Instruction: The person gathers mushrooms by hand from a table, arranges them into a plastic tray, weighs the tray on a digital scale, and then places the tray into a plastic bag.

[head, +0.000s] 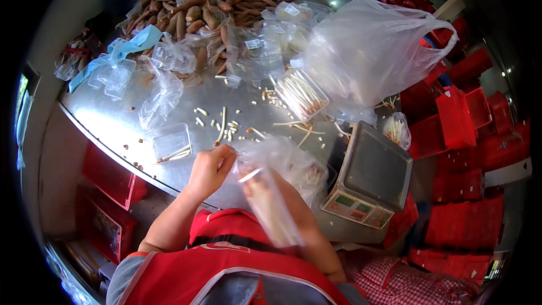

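A narrow clear plastic bag with pale vegetable stalks in it hangs slanted and blurred in front of my body. At its upper end, my left hand pinches the bag's edge between thumb and fingers. My right hand is around the bag's upper part, largely hidden behind the film. Beyond my hands, a crumpled plastic bag lies on the metal table. A clear tray with a few stalks is left of my left hand. Farther off, a fuller tray holds many pale stalks with brownish ends.
A digital scale stands at right. Behind it bulges a large white plastic bag. Sweet potatoes are heaped at the back. Cut stalk pieces litter the steel table. Red crates are stacked at right.
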{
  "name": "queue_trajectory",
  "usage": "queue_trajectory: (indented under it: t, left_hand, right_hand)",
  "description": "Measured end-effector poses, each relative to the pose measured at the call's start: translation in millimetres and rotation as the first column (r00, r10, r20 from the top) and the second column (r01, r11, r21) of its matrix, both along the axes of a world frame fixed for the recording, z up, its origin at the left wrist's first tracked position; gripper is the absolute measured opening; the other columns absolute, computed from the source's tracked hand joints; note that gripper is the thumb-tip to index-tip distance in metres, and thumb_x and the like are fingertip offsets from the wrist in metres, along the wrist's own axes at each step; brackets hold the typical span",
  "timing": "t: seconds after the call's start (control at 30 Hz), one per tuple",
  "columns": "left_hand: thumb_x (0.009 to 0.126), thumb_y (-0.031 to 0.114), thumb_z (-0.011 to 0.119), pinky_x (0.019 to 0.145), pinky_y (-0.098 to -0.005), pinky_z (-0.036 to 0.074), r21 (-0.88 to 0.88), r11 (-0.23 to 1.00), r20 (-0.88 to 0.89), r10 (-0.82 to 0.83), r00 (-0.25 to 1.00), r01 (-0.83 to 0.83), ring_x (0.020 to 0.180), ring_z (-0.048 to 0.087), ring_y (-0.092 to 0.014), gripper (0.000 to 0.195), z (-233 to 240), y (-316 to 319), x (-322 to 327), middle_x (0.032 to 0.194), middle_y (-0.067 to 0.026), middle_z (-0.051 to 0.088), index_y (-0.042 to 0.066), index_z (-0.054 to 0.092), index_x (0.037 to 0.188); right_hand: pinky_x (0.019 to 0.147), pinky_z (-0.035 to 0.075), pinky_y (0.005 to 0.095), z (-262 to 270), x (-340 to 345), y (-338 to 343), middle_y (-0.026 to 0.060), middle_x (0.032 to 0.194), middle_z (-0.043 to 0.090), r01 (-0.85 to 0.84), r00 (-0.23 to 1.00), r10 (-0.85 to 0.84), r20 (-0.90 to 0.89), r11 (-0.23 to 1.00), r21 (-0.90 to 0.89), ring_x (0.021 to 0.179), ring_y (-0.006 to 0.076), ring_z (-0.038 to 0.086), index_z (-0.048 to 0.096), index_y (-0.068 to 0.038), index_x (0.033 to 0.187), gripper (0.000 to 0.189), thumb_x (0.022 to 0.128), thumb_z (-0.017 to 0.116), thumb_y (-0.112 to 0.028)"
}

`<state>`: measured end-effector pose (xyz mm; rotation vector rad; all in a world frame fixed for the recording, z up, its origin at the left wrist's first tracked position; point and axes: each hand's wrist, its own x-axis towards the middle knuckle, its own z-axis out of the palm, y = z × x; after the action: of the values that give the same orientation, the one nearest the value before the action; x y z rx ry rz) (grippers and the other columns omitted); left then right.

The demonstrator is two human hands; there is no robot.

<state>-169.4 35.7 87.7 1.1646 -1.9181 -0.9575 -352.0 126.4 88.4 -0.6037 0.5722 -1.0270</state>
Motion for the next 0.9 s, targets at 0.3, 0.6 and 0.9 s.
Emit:
queue_trajectory:
  t: [0.3, 0.6, 0.9]
  left_hand:
    - [0.070, 0.005, 0.063, 0.053, -0.0350, 0.042, -0.337, 0.835, 0.161, -0.404, 0.901, 0.434, 0.059, 0.052, -0.025, 0.011, 19, 48, 13, 0.062, -0.0079, 0.048, 0.006, 0.057, 0.078]
    - [0.080, 0.012, 0.061, 0.082, -0.0364, 0.047, 0.021, 0.807, -0.203, -0.575, 0.793, 0.590, 0.092, 0.059, -0.028, 0.027, 13, 68, 18, 0.093, -0.0115, 0.061, 0.004, 0.059, 0.106]
    - [0.092, 0.033, 0.045, 0.099, -0.0466, 0.033, 0.502, 0.698, -0.828, 0.218, 0.517, 0.511, 0.116, 0.046, -0.026, 0.040, -19, 24, 53, 0.120, -0.0140, 0.053, 0.003, 0.051, 0.117]
  right_hand:
    - [0.099, 0.035, 0.0338, -73, -2, -7, 0.0082, 0.131, 0.042, 0.362, 0.898, -0.332, -0.288, 0.931, 0.053, 0.119, 0.0185, 0.042, 0.032, -0.004, 0.135, 0.056, 0.088, 0.053, -0.026]
    - [0.091, 0.041, 0.0309, -107, -20, -13, 0.0069, 0.123, 0.047, 0.606, 0.790, -0.610, 0.066, 0.793, 0.066, 0.109, 0.0168, 0.048, 0.030, -0.006, 0.134, 0.048, 0.093, 0.042, -0.028]
    - [0.090, 0.042, 0.0341, -107, -2, 20, 0.0083, 0.117, 0.051, 0.452, 0.890, -0.455, 0.039, 0.889, 0.074, 0.104, 0.0207, 0.052, 0.041, -0.004, 0.127, 0.047, 0.092, 0.044, -0.035]
